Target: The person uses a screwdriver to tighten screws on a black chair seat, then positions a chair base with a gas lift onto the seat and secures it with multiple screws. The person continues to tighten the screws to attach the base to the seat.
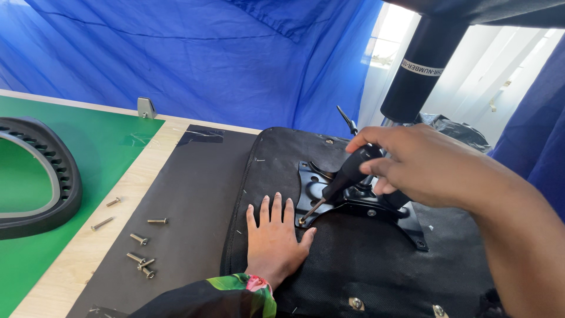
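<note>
My left hand lies flat, fingers apart, on the black fabric underside of a chair seat. My right hand grips the black handle of a screwdriver. Its tip rests on a screw at the near left corner of the black metal seat plate, just right of my left fingertips. A black gas cylinder rises from the plate behind my right hand.
Several loose silver screws lie left of the seat on a dark mat and the wooden table. A black curved chair part sits on a green mat at far left. Blue tarp hangs behind.
</note>
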